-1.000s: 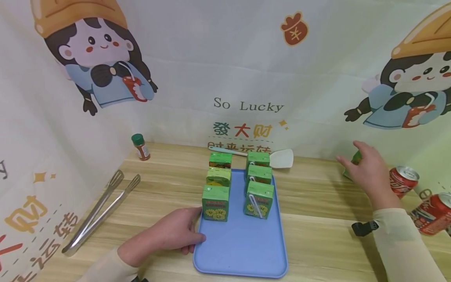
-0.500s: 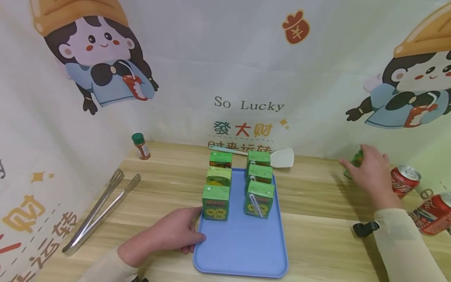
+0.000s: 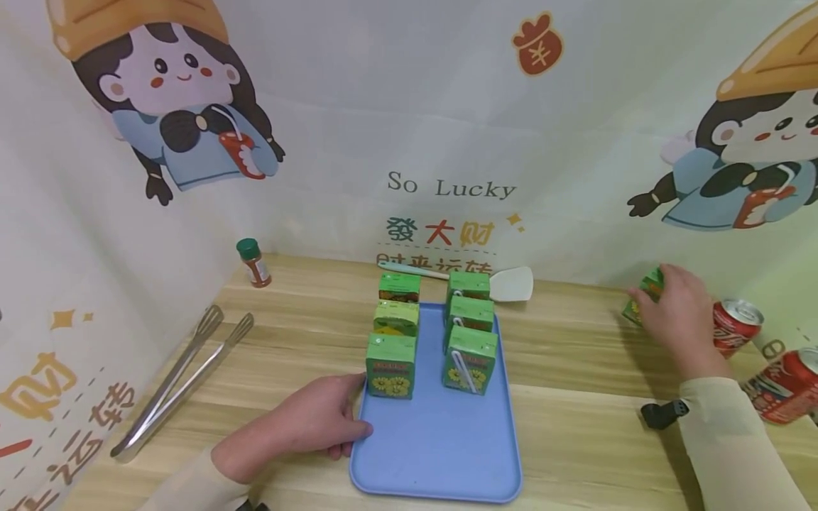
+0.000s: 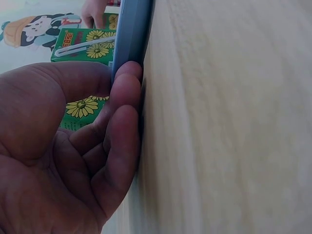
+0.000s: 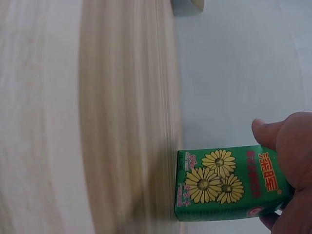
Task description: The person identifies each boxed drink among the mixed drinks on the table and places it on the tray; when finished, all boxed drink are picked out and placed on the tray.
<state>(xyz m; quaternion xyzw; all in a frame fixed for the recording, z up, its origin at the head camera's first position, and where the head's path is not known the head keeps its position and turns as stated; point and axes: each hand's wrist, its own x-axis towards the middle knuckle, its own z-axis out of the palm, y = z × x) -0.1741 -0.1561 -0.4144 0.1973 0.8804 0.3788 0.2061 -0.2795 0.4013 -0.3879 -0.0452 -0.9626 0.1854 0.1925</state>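
Note:
My left hand (image 3: 316,417) pinches the left rim of a blue tray (image 3: 437,454); in the left wrist view its thumb and fingers meet at the tray's edge. Green drink cartons with yellow flowers stand on the tray in two rows, among them a front left carton (image 3: 391,376) and a front right carton (image 3: 469,369) with a straw on its face. At the far right, my right hand (image 3: 680,319) grips another green drink carton (image 5: 219,183) near its top, fingers on both sides. Part of that carton is hidden behind the hand in the head view.
Two red soda cans, a rear can (image 3: 738,323) and a front can (image 3: 786,387), stand close by the right forearm. A white spatula (image 3: 511,284) lies behind the tray. Metal tongs (image 3: 172,397) and a green-capped spice jar (image 3: 254,264) are at left. Printed cloth walls enclose the table.
My right hand has moved in around the far right carton, its fingers closing on it, and the carton now leans slightly. The left hand and tray stay put.

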